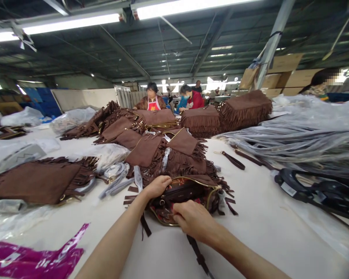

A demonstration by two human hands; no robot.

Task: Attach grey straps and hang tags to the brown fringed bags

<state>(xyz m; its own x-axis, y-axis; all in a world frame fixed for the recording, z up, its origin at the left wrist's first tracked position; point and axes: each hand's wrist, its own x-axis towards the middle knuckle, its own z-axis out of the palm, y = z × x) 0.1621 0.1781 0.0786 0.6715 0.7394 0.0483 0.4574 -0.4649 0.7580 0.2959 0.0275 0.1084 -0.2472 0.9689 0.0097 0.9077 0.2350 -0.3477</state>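
Holding a brown fringed handbag open, seemingly to expose its lining, the left hand grips the far-left rim; the right hand, half closed, sits at the near rim, though hidden fingertips leave its hold impossible to tell. The handbag lies on the desk before piled fringed bags, its long axis running left to right, zippered mouth facing upward.

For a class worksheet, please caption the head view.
Left hand and right hand at an open fringed bag on a white table, other brown bags beyond.
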